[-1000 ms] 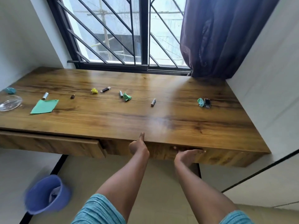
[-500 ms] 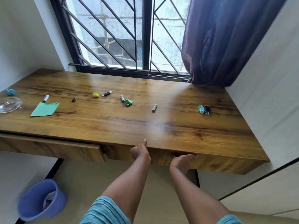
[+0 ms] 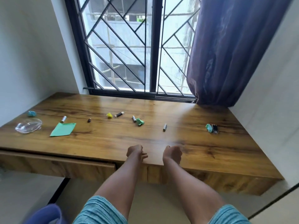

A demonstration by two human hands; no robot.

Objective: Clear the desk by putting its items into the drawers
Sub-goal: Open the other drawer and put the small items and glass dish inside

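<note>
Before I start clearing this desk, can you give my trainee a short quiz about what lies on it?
1. True or false: the purple curtain hangs at the left end of the wooden desk.
2. What lies just right of the clear glass dish? A: the flat green paper sheet; B: a red mug; C: a book.
3. Fill in: the left hand and right hand hold ____.
Key: 1 false; 2 A; 3 nothing.

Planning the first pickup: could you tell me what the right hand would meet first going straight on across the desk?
Probably the lone battery ahead of the right hand; nothing shows on the desk between them, though depth is uncertain.
</note>
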